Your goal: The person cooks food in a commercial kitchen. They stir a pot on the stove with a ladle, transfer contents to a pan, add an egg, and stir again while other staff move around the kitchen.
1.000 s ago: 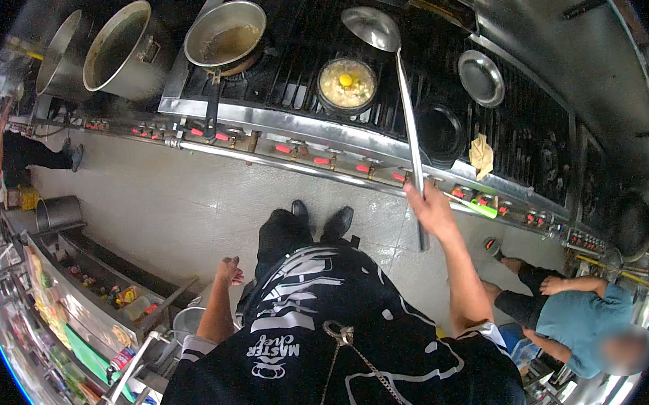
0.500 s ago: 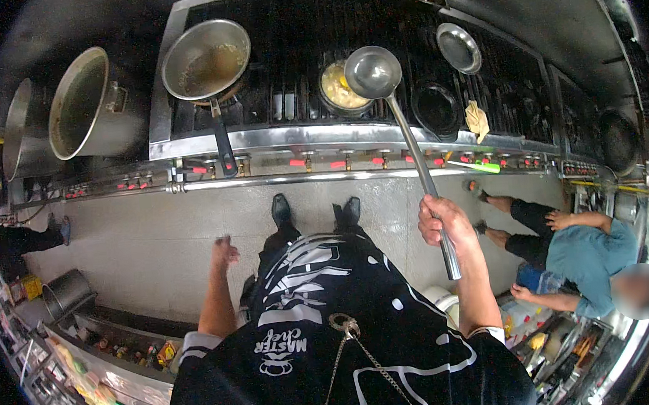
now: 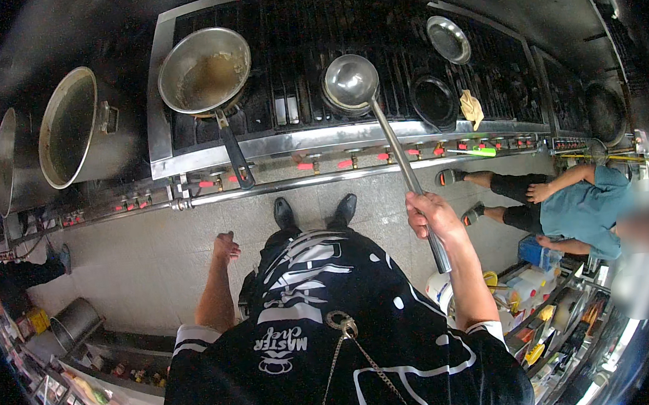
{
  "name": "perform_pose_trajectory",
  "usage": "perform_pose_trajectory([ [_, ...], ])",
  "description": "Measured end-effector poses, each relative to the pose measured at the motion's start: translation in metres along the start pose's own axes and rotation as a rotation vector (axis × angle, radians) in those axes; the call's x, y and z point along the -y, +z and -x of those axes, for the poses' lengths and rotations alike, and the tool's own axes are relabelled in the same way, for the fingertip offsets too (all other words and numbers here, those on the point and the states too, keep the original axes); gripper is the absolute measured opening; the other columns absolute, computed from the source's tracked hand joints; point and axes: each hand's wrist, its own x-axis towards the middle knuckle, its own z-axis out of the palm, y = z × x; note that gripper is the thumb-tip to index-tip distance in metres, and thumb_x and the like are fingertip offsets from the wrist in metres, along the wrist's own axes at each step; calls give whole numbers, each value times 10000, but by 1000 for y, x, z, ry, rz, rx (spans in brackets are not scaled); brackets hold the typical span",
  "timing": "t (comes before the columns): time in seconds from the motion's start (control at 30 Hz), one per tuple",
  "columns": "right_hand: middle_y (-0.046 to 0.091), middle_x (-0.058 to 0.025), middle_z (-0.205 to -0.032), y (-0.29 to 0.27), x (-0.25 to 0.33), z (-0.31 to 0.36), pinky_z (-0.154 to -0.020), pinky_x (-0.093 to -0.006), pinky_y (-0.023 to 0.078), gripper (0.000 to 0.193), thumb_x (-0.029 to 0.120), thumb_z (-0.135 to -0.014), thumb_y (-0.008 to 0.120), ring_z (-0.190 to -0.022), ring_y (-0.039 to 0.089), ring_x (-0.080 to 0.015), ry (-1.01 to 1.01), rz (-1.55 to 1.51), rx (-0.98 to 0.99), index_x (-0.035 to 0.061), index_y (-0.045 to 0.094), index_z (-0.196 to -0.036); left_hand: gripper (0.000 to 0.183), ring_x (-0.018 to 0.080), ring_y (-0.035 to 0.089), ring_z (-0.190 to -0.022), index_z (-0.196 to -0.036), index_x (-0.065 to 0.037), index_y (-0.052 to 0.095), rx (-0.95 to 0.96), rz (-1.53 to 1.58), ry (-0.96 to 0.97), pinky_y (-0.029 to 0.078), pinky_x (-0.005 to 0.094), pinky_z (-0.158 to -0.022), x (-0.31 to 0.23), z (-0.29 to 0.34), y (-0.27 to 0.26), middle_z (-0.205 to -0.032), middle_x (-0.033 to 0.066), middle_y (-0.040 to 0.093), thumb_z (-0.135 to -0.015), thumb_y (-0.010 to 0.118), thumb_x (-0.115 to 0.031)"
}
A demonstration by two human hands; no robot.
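My right hand (image 3: 435, 214) grips the long handle of a steel ladle (image 3: 352, 80). The ladle's bowl hangs over a small round pot (image 3: 349, 111) on the stove and hides nearly all of what is in it. My left hand (image 3: 226, 247) hangs above the floor at my left side, holding nothing, its fingers loosely apart. On the left part of the stove sits a saucepan (image 3: 183, 91) with brownish liquid inside, its black handle pointing toward me.
Two large stockpots (image 3: 94, 130) stand left of the grate. A black pan (image 3: 433, 100), a steel bowl (image 3: 448, 40) and a tan cloth (image 3: 471, 109) lie on the stove's right. A co-worker (image 3: 579, 199) in a teal shirt stands at the right. Red-handled valves (image 3: 309, 166) line the front.
The ladle's bowl has shifted left and now covers the small pot's yellowish food, which showed before. My view has shifted slightly. The co-worker's arms and legs have moved.
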Motion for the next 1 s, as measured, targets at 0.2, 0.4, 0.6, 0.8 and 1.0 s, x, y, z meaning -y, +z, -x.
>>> perform_pose_trajectory([
  [0.2, 420, 36, -571, -3, 1, -2, -408, -261, 325, 305, 362, -999, 594, -432, 409, -97, 30, -27, 0, 104, 534, -846, 417, 285, 676, -618, -1158, -20, 546, -11, -33, -53, 547, 435, -522, 26, 18, 9, -849, 179, 671, -1000, 511, -405],
  [0.4, 420, 33, -569, -4, 2, -2, -414, -266, 323, 309, 363, -991, 603, -434, 409, -100, 36, -21, 0, 101, 539, -840, 439, 268, 669, -609, -1149, -10, 538, -12, -17, -17, 537, 423, -512, 23, 16, 4, -820, 158, 656, -989, 510, -418],
  [0.6, 420, 32, -569, -10, 1, -4, -422, -266, 324, 308, 361, -986, 609, -436, 408, -100, 34, -10, 9, 100, 544, -836, 442, 257, 672, -606, -1088, -11, 565, -30, 44, 98, 531, 407, -489, 10, 14, 4, -792, 135, 661, -965, 530, -434],
  [0.8, 422, 29, -575, -15, -3, -7, -420, -267, 327, 294, 344, -990, 614, -439, 411, -99, 24, -16, 2, 100, 547, -841, 448, 255, 671, -626, -1131, -29, 559, 34, 45, 55, 546, 415, -522, 5, 7, 7, -810, 138, 658, -960, 543, -442],
  [1.0, 408, 44, -574, -20, 5, -5, -406, -264, 317, 290, 340, -1002, 601, -433, 398, -85, 77, -98, 59, 103, 547, -843, 454, 309, 685, -648, -1164, -73, 533, 34, 62, 33, 549, 457, -548, 16, 1, 8, -870, 173, 676, -933, 609, -457],
])
